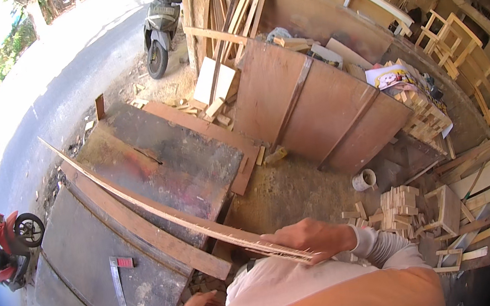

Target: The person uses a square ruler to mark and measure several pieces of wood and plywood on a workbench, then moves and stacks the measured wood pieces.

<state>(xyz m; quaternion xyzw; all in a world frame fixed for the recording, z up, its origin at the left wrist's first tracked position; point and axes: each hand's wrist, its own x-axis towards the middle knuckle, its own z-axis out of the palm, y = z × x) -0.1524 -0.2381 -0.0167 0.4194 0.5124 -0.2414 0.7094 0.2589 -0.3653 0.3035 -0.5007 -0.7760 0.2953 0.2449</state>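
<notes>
Right hand (311,238), low in the centre of the frame, was clenched around the near end of a long thin wood strip (158,208). That strip ran from the hand up and left in a slight bow, crossing above a dark worktable (163,159) and ending at the upper left of the table. Left hand (202,301) sat at the lower edge of the frame beside the table; whether it gripped anything could not be told. On the lower left board (93,267) lay a metal square (119,288) with a red patch. Beyond the table, at centre right, a large brown panel (315,110) leaned on the ground. Small wood blocks (397,205) were stacked at the right, near a white cup (364,180). A grey scooter (160,28) stood at the top, and a red one (6,245) at the far left beside the road (51,100).
</notes>
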